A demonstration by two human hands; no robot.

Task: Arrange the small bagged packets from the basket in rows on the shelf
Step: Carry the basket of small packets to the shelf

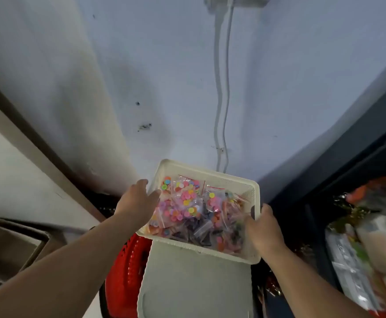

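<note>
Head view, white basket [210, 172] full of small bagged packets [187, 199] between both hands, right hand [265, 232] grips its right rim, left hand [137, 201], fingers nearly straight, touches its left rim

A pale blue wall [164, 76], scuffed with dark marks, fills the upper view. Two grey cables [221, 99] run down it from a fitting [233, 1] at the top edge. A brown strip [38, 138] slants along the left. A metal tray [8, 246] sits lower left. At bottom centre, a red slatted crate [128, 267] stands just beside a grey panel [196, 283]. Wrapped goods [366, 237] lie at the right.
</note>
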